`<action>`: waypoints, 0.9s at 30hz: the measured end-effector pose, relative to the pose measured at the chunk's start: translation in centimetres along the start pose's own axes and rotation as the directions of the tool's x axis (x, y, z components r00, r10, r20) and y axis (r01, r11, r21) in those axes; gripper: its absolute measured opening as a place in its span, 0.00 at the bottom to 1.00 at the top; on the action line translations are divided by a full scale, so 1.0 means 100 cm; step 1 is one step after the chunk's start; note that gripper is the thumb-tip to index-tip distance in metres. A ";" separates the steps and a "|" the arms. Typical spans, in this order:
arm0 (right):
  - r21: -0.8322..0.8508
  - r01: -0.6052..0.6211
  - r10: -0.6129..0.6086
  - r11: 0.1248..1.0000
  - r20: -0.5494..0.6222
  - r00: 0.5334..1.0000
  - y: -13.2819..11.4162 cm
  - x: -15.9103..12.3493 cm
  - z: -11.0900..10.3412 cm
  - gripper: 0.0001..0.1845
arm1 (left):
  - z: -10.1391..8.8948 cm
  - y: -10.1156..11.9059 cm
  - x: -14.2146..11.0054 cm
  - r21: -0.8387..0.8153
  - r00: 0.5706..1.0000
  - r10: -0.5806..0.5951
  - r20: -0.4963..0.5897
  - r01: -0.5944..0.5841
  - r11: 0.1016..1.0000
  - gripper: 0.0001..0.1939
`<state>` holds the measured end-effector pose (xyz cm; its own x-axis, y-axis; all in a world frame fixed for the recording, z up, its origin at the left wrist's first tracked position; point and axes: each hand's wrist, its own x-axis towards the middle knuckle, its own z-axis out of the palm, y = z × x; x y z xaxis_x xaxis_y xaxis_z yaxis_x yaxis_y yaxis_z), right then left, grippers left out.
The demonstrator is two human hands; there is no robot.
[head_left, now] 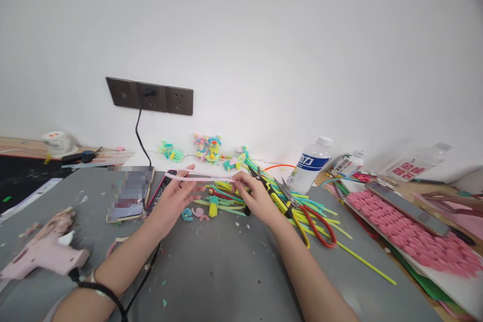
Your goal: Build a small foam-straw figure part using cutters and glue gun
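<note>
A pale pink pipe cleaner (206,178) stretches level between my two hands, doubled back in a bend at its left end. My left hand (175,204) holds it near that bend between thumb and fingers, the other fingers loosely spread. At the other end, my right hand (256,196) pinches the tip. Just below lie small curled pieces in blue (187,214) and pink (197,212), beside a bound yellow-green bundle (213,207). Loose green and yellow pipe cleaners (324,209) spread beneath and past my right hand.
Red-handled scissors (320,226) and yellow-handled pliers (277,198) lie right, near a bottle (309,163). Small pipe-cleaner figures (213,150) stand by the wall. A phone (130,193) and pink glue gun (49,256) are left; its cord crosses my left forearm. Another person's hand (453,204) shows far right.
</note>
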<state>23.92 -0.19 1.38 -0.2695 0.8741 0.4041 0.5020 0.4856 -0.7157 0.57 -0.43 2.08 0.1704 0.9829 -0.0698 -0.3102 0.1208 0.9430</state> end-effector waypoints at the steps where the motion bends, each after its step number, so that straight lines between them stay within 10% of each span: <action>1: -0.006 -0.009 0.009 1.000 0.006 1.000 0.001 0.000 0.000 0.09 | -0.001 0.001 0.001 -0.028 1.000 -0.002 -0.009 0.002 1.000 0.29; 9: 0.282 -0.133 0.176 0.950 -0.131 0.976 0.015 0.005 -0.001 0.08 | -0.007 0.000 0.006 -0.104 1.000 0.018 -0.018 -0.020 0.994 0.15; 15: 0.736 0.061 0.486 0.674 -0.504 0.714 0.033 0.009 -0.022 0.13 | -0.009 -0.002 0.008 -0.163 0.998 0.015 -0.064 -0.026 0.986 0.14; 18: 0.732 0.111 0.494 0.673 -0.556 0.668 0.034 0.008 -0.031 0.13 | -0.008 -0.002 0.008 -0.182 0.998 0.009 -0.069 -0.021 0.983 0.13; 22: 0.604 0.093 0.372 0.792 -0.596 0.712 0.022 0.007 -0.022 0.16 | -0.007 -0.001 0.007 -0.141 1.000 0.004 -0.018 -0.006 0.990 0.14; 27: 0.237 -0.012 0.096 0.972 -0.348 0.932 0.000 0.003 0.002 0.13 | -0.004 0.001 0.001 -0.041 0.994 -0.037 0.105 0.042 0.998 0.15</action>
<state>23.70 0.04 1.38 0.0834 0.8584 0.5061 0.2964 0.4636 -0.8350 0.24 -0.25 2.02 0.2792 0.9577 -0.0705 -0.3412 0.1675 0.9249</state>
